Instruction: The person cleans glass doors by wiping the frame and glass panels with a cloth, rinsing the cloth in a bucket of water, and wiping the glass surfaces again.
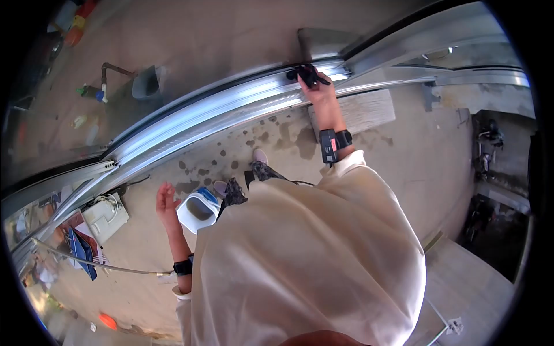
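My right hand (319, 91) reaches up to the metal frame and grips a dark, crumpled cloth (307, 75). The cloth rests against the shiny metal rail (231, 95), near its right part. My left hand (166, 199) hangs low with nothing in it, its fingers loosely apart. Just to its right, a white bucket (184, 218) stands on the floor with murky liquid inside. Something blue (208, 195) lies at the bucket's rim. Both wrists wear black straps.
A pale block or step (369, 112) sits below the rail at right. Wet spots mark the floor (277, 135). At left are a white box-like thing (105, 219), a blue folded item (82, 254) and a thin hose (115, 266). An orange-red object (108, 321) lies lower left.
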`<state>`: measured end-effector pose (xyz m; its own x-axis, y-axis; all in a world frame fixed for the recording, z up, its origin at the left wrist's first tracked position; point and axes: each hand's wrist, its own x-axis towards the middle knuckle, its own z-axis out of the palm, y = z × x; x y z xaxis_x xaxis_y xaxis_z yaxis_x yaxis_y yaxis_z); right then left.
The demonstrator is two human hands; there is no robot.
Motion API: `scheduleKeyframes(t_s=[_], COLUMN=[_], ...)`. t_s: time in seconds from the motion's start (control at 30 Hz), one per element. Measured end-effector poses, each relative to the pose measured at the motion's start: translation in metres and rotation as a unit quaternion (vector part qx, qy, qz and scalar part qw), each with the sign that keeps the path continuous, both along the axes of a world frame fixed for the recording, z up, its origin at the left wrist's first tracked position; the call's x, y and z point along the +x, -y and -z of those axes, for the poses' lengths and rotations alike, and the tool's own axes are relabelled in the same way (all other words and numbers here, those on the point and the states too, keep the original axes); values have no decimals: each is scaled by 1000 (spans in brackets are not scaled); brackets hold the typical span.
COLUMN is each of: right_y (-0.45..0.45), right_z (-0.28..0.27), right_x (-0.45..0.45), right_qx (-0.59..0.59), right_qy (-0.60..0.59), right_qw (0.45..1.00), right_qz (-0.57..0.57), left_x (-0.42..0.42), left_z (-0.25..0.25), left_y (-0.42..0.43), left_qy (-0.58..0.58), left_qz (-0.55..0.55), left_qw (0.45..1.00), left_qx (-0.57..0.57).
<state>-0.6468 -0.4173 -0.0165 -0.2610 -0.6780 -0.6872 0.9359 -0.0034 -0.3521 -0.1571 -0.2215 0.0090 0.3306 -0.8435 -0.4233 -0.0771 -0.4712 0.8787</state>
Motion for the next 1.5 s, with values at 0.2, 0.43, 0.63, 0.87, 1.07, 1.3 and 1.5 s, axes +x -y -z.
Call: scheduleKeyframes(t_s=[0.2, 0.43, 0.63, 0.87, 1.07, 1.3, 1.5], right_y=[20, -1, 31, 34, 32, 20, 21], right_z=[30, -13, 35, 49, 57, 36, 65], right_x=[-117, -29, -67, -58, -31, -50, -106], right_qx=[-1, 116, 35, 21, 78, 44, 6], right_qy=[-147, -255, -233, -232, -323, -268, -332], right_qw=[989, 958, 960, 966, 934, 960, 941], right_qz=[21, -68, 149, 116, 130, 73, -61], left_x=[-23, -24, -23, -27, -30, -40, -22], left_z=[6, 9, -4, -5, -7, -12, 16], left_y=[4, 11, 13, 16, 30, 43, 3], left_qy=[0, 19, 30, 52, 67, 43, 82], left_qz=[8, 28, 1, 19, 33, 36, -12], left_qw=[1000, 997, 998, 996, 995, 997, 996], left_qx=[25, 63, 47, 76, 72, 51, -25])
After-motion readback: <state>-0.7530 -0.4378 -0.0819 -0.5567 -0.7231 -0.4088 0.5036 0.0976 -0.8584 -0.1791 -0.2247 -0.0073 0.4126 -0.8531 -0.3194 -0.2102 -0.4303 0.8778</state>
